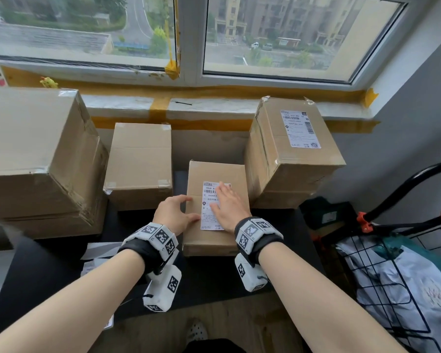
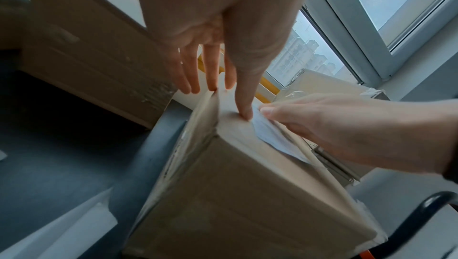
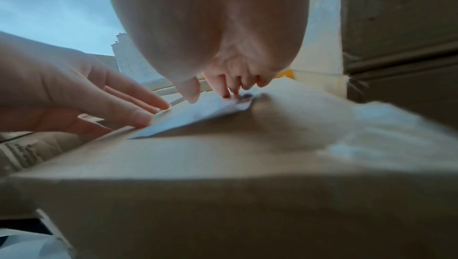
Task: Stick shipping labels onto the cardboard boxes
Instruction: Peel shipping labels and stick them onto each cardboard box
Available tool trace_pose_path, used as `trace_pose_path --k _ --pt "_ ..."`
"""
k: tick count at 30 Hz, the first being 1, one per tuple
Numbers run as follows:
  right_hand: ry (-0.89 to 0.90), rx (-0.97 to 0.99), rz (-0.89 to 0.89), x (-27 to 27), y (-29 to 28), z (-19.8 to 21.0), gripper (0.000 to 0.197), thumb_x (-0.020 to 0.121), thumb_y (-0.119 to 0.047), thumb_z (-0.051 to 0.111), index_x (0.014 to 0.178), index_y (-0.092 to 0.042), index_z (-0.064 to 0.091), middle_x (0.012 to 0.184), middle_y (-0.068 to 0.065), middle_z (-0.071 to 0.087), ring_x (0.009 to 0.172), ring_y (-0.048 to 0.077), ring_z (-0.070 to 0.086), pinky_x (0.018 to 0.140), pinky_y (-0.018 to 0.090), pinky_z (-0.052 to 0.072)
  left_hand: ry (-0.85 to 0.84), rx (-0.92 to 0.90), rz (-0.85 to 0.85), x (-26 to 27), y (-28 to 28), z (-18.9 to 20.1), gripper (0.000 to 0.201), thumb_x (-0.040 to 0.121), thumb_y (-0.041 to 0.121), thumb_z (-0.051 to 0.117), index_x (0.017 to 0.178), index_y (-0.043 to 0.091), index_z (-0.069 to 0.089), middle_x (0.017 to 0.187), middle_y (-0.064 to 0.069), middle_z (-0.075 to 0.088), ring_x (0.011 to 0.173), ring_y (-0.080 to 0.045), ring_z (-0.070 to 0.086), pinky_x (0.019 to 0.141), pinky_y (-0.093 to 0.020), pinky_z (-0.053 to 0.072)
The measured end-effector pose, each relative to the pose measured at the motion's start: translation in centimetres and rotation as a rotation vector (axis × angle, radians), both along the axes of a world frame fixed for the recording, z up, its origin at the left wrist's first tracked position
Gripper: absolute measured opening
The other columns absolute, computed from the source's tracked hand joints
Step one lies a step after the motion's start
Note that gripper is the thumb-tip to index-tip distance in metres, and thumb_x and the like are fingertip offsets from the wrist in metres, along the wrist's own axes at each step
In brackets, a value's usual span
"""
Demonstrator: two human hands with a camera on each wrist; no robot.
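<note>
Below the window (image 1: 278, 34), right hand (image 1: 228, 206) presses label (image 1: 208, 197) (reads "190A") on box (image 1: 209, 239).

Bare forearms, black wristbands (image 1: 135, 250), white blocks (image 1: 161, 235) printed with black square codes, thin cables (image 1: 264, 278)

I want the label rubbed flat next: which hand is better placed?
Right. The right hand lies flat on the label, fingers straight; the left hand sits at the box left edge, thumb at the label's edge.
</note>
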State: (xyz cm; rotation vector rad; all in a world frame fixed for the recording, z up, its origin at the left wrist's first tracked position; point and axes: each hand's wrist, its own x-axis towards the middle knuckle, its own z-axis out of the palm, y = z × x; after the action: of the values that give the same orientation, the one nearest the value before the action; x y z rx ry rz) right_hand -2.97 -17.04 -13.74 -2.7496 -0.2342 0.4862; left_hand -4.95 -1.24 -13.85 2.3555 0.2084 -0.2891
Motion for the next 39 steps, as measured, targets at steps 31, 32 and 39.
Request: trace_pose_path --k 31,32,39 --pt "0.087 -0.082 0.144 -2.1 1.3 -0.8 0.055 0.102 -0.027 0.019 0.150 -0.009 0.000 0.160 0.005 -0.004 0.148 0.015 -0.002 0.121 0.030 0.000 0.208 0.112 -0.263 -0.9 0.6 -0.2 0.098 0.069 0.042 0.078 0.147 0.038 0.018 0.136 -0.003 0.051 0.114 -0.023 0.054 0.094 -0.034 0.048" --pt "0.073 -0.111 0.132 -2.4 0.5 -0.7 0.055 0.102 -0.028 0.018 0.150 -0.008 0.000 0.160 0.006 -0.003 0.148 0.015 -0.001 0.121 0.030 0.000 0.207 0.108 -0.252 -1.0 0.6 -0.2 0.098 0.070 0.042 0.078 0.147 0.039 0.018 0.137 -0.002 0.050 0.117 -0.022 0.052 0.095 -0.034 0.047" --pt "0.082 -0.159 0.027 -4.8 -1.5 -0.5 0.056 0.102 -0.029 0.017 0.150 -0.006 -0.001 0.160 0.007 -0.004 0.148 0.017 -0.001 0.121 0.032 0.003 0.192 0.059 -0.188 -1.6 0.3 -0.4 0.094 0.073 0.037 0.077 0.146 0.039 0.019 0.140 -0.001 0.046 0.124 -0.023 0.048 0.098 -0.033 0.043"
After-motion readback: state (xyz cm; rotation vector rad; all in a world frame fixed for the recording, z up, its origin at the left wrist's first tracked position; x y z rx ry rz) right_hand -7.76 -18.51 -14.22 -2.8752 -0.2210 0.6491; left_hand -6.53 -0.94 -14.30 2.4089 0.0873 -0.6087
